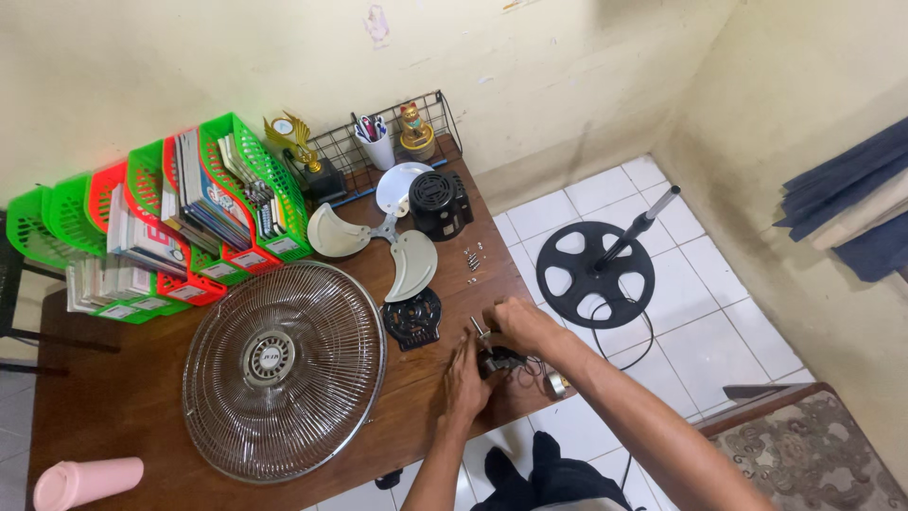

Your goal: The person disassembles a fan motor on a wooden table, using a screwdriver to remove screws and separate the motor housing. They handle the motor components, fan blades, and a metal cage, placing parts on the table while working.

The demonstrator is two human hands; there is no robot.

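Fan motor (499, 361) sits clamped between both hands, left hand (465, 380) bracing, right hand (518, 325) fingers curled over it; hold it flat, turning gently beside loose screws (472, 256).

bare wood between fan grille (284, 371) and both hands, loose screws (472, 257) and black cover (412, 319) crowding beyond

Two bare forearms, no sleeves showing, no watch or rings visible, left hand (465, 383), right hand (522, 325), dark trousers on the legs below the table edge, dark socks.
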